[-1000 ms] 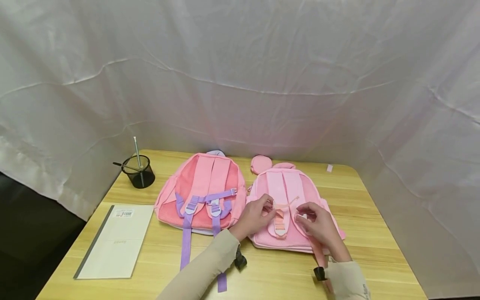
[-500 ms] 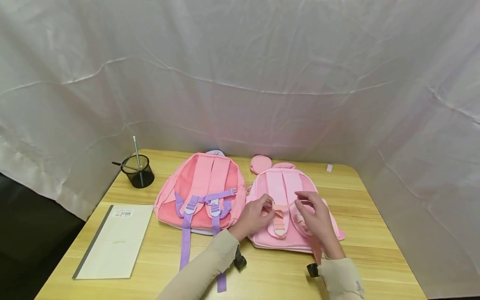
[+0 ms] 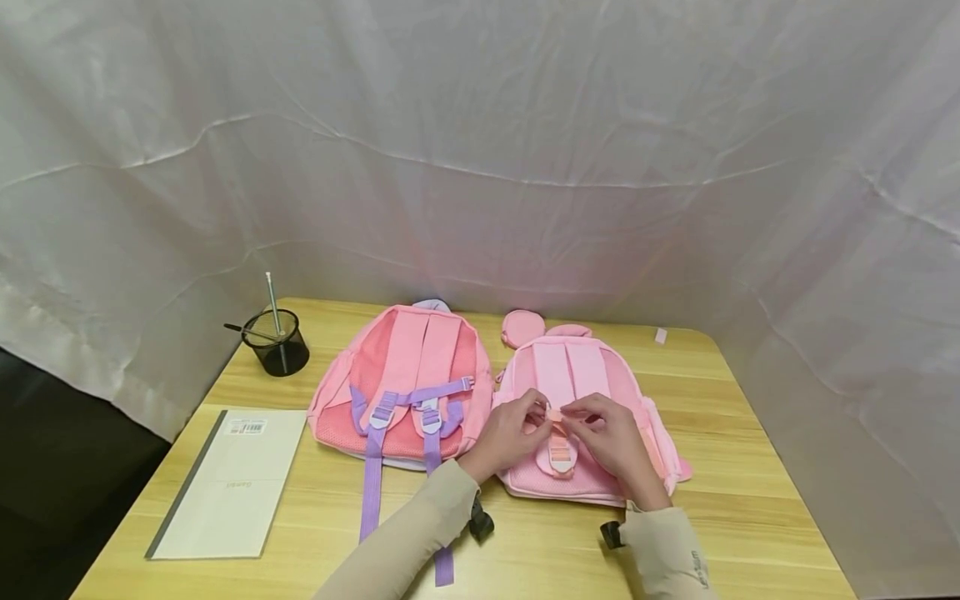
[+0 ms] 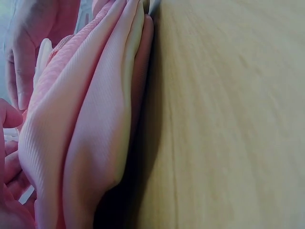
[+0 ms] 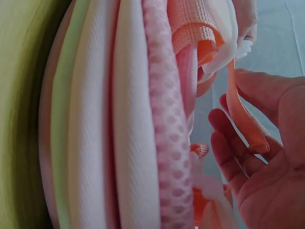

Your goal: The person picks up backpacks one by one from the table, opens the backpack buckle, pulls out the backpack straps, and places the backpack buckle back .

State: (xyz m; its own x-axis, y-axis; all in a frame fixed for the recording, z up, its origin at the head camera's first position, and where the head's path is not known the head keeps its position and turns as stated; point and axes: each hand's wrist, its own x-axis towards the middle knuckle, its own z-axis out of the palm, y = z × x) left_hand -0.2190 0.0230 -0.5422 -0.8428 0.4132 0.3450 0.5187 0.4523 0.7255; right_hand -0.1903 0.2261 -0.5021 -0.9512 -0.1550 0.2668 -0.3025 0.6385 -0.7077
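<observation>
A light pink backpack (image 3: pixel 626 383) lies on the table with its straps facing up. Over it, my left hand (image 3: pixel 506 437) pinches a small white buckle (image 5: pixel 244 49) on a thin orange strap (image 5: pixel 240 112). My right hand (image 3: pixel 611 437) comes in from the other side, thumb and fingers pinching that strap right by the buckle. The two sets of fingertips nearly meet in the head view. Below them sits a white strap adjuster (image 3: pixel 561 465) with folded orange webbing. In the left wrist view, the backpack's side (image 4: pixel 95 129) covers much of the hands.
To the left lies a coral-pink backpack (image 3: pixel 337 400) with purple straps (image 3: pixel 373 492). A white notebook (image 3: pixel 232 492) and a black mesh pen cup (image 3: pixel 285 357) are farther left. A round pink pouch (image 3: pixel 522 329) touches the back of the light pink backpack. Grey curtains surround the table.
My right hand has moved left from the right shoulder strap, over the orange strap's loose end, to the left fingertips. The left hand has stayed in place.
</observation>
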